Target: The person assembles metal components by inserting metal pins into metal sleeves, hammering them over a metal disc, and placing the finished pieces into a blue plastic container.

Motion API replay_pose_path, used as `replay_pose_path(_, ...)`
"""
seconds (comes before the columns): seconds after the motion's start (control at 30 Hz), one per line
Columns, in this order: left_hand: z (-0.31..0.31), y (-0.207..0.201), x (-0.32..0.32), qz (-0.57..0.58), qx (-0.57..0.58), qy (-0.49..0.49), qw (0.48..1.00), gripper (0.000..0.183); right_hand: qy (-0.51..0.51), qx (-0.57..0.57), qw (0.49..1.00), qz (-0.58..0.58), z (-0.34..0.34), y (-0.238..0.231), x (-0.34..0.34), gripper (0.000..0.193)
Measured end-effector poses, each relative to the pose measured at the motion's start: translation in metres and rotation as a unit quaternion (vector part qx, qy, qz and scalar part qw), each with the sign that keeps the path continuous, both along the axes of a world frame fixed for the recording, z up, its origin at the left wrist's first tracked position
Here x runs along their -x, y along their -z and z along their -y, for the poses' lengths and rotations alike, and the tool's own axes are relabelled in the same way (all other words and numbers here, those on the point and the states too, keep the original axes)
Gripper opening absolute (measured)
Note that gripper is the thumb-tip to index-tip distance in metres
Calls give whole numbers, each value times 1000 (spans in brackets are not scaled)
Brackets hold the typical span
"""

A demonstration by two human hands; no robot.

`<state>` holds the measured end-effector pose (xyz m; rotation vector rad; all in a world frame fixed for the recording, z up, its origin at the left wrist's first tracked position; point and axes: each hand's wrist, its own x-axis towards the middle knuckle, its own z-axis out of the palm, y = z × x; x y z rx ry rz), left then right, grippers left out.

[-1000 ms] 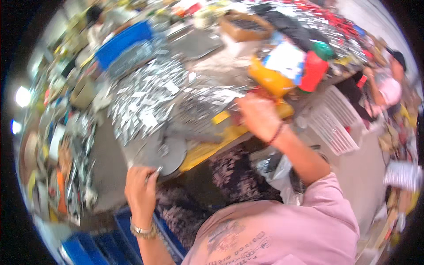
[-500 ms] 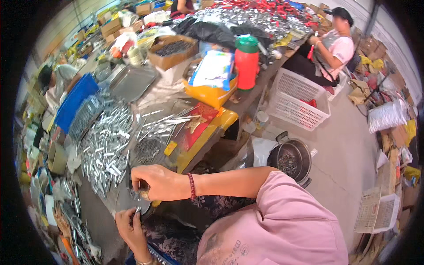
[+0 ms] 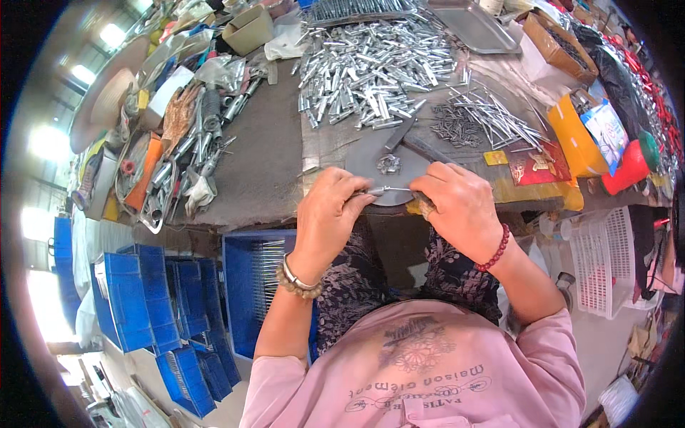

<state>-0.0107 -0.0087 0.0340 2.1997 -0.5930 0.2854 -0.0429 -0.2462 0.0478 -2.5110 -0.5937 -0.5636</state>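
Note:
My left hand (image 3: 332,214) is closed in a pinch around a small silver metal tube (image 3: 378,191). A thin metal rod (image 3: 398,189) runs from that tube to my right hand (image 3: 460,203), whose fingers grip its other end. Both hands are over the near edge of a round grey plate (image 3: 360,153) on the workbench. On the plate lie a small heap of shiny parts (image 3: 389,165) and a dark hammer-like tool (image 3: 426,148), which reaches toward my right hand. Beyond the plate spreads a large pile of silver tubes (image 3: 371,71).
Long thin rods (image 3: 499,121) and dark small pins (image 3: 457,125) lie right of the plate. Tools and an orange-handled item (image 3: 145,167) crowd the bench's left. Blue bins (image 3: 242,292) stand below the edge, left of my legs. A white basket (image 3: 603,264) is at right.
The view has swung left and down onto the bench and my lap. My hands, previously apart, are now level with each other, with the tube and rod between them.

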Motion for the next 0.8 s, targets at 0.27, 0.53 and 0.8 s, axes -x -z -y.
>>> replay_pose_path(0.27, -1, 3, -6, 31, -23, 6, 999, 17, 11, 61, 997, 42, 3, -3, -7, 10)
replay_pose_path(0.53, 0, 5, -7, 41, -13, 8, 999, 16, -22, 37, 998, 40, 8, 0, -15, 10)
replay_pose_path(0.8, -1, 8, -6, 41, -25, 9, 999, 17, -55, 2, 998, 19, 5, 7, -25, 20)
